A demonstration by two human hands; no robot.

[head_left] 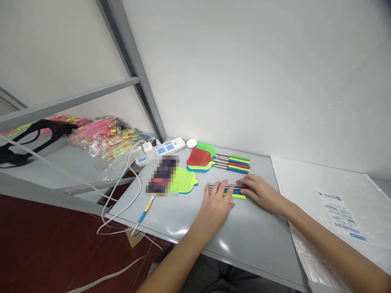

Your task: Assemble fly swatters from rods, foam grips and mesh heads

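Two fly swatters lie stacked on the grey table (244, 240), a yellow-green head (185, 180) over a blue one, their metal and coloured handles running right. My left hand (217, 201) rests on the handles with its fingers laid flat over them. My right hand (262, 192) covers the handles' right end, fingers stretched along them. Behind lies a second pile of fly swatters (210, 159) with red, green and blue heads and coloured grips.
A blurred phone (161, 176) lies left of the heads, with a cable hanging off the table edge. A white power strip (166, 147) sits by the wall. Clear plastic bags (336, 203) with a label lie at right. Bags of colourful items (104, 136) fill a left shelf.
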